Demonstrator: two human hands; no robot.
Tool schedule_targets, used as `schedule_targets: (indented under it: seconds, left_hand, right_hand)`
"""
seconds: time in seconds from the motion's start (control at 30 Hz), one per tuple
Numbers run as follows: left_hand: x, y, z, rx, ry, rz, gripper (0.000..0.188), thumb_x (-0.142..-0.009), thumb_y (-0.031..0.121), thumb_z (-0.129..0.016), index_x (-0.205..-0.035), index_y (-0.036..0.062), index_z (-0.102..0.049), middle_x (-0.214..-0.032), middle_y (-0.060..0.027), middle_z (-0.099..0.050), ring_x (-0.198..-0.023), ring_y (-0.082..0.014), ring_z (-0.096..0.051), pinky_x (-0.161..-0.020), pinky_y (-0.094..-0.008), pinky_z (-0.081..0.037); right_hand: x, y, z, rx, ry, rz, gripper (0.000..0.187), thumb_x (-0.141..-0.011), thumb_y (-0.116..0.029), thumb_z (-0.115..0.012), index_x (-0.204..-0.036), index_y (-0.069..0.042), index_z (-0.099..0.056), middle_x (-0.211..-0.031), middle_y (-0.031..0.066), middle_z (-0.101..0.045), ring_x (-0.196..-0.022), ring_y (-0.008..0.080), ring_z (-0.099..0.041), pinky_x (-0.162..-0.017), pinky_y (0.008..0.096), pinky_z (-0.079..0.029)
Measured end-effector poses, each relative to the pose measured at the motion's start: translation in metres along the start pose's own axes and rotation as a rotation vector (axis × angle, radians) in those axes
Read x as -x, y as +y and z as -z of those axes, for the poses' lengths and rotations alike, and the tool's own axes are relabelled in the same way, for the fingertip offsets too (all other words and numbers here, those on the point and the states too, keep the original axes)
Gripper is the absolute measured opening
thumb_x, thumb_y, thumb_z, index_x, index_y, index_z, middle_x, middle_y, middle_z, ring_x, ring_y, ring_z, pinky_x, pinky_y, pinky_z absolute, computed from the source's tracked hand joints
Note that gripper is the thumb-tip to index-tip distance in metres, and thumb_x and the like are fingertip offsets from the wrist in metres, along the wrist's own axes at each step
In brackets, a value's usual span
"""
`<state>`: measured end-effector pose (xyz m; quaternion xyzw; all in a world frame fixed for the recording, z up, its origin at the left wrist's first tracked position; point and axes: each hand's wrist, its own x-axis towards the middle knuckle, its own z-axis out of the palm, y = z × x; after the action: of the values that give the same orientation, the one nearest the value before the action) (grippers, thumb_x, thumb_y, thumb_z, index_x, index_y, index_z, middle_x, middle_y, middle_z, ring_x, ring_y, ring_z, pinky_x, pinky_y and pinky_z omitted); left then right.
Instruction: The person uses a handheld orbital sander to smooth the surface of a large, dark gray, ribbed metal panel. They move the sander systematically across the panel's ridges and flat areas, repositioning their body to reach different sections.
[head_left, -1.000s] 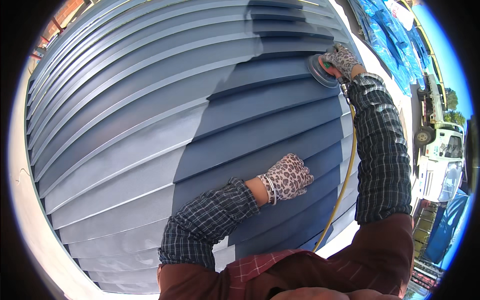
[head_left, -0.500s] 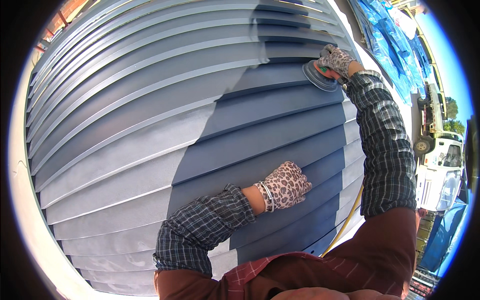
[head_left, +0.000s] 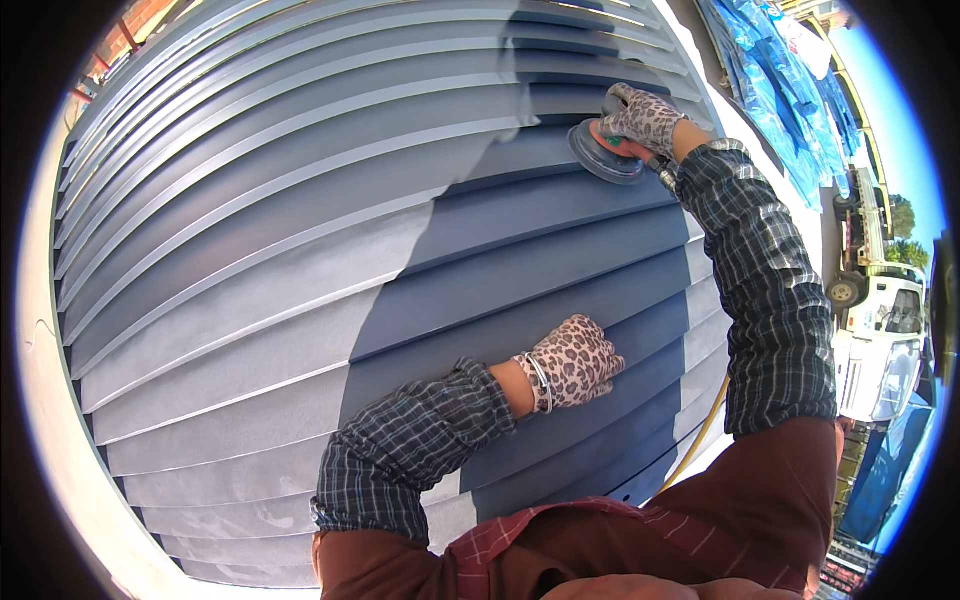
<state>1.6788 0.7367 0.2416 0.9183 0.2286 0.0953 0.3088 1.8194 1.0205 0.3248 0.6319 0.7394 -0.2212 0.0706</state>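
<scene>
A wide panel of overlapping grey slats (head_left: 300, 270) lies before me. My right hand (head_left: 643, 120), in a leopard-print glove, is closed around an orange-bodied orbital sander (head_left: 612, 142). The sander's round dark pad (head_left: 598, 163) sits on a shaded slat in the upper right of the panel, tilted a little in this view. Lower down, my left hand (head_left: 577, 366), in a matching glove with a white band at the wrist, rests on the panel. Its fingers are curled down at a slat's edge, and their tips are hidden.
A yellow hose (head_left: 697, 440) runs along the panel's lower right. A pale border (head_left: 45, 350) surrounds the slats on the left. Blue plastic sheeting (head_left: 775, 85) lies beyond the upper right corner. A white truck (head_left: 880, 345) stands farther off to the right. My shadow covers the middle slats.
My right hand and the sander have slid left and slightly down along the slats. My left hand has shifted only slightly upward, still against the panel.
</scene>
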Motion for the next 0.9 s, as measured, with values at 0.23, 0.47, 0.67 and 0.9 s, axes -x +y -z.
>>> schedule_targets:
  seconds: [0.23,0.47,0.67,0.9]
  left_hand:
    - [-0.003,-0.002,-0.001,0.007,0.012,-0.020,0.034,-0.099,0.036,-0.061,-0.114,0.0081,-0.074,-0.094,-0.0098,-0.072,-0.095,-0.0265,-0.069,-0.092,-0.0430,-0.050]
    - [-0.003,0.000,0.009,0.031,-0.026,0.001,0.035,-0.097,0.036,-0.063,-0.114,0.0079,-0.073,-0.097,-0.0120,-0.072,-0.098,-0.0291,-0.068,-0.095,-0.0454,-0.050]
    - [-0.003,0.001,0.013,0.045,-0.028,-0.002,0.034,-0.096,0.035,-0.064,-0.114,0.0080,-0.074,-0.094,-0.0115,-0.072,-0.096,-0.0293,-0.069,-0.094,-0.0450,-0.050]
    - [-0.003,0.002,0.009,-0.006,0.001,-0.018,0.032,-0.097,0.035,-0.064,-0.111,0.0100,-0.075,-0.092,-0.0093,-0.074,-0.096,-0.0266,-0.070,-0.091,-0.0423,-0.050]
  right_hand:
    - [0.007,-0.023,-0.003,0.002,0.015,0.082,0.056,-0.085,-0.037,-0.079,-0.132,-0.012,-0.060,-0.124,0.0146,-0.069,-0.114,0.0305,-0.066,-0.101,0.0378,-0.050]
    - [0.002,-0.046,-0.014,-0.069,0.003,0.163,0.051,-0.084,-0.034,-0.079,-0.128,-0.014,-0.063,-0.115,0.0118,-0.072,-0.103,0.0255,-0.068,-0.094,0.0361,-0.053]
    - [0.016,-0.081,-0.016,-0.040,-0.027,0.196,0.056,-0.085,-0.034,-0.078,-0.134,-0.013,-0.061,-0.117,0.0109,-0.072,-0.102,0.0240,-0.070,-0.093,0.0351,-0.054]
    - [0.038,-0.130,-0.015,0.030,-0.063,0.293,0.063,-0.091,-0.031,-0.072,-0.148,-0.013,-0.053,-0.126,0.0136,-0.071,-0.110,0.0281,-0.069,-0.098,0.0351,-0.053]
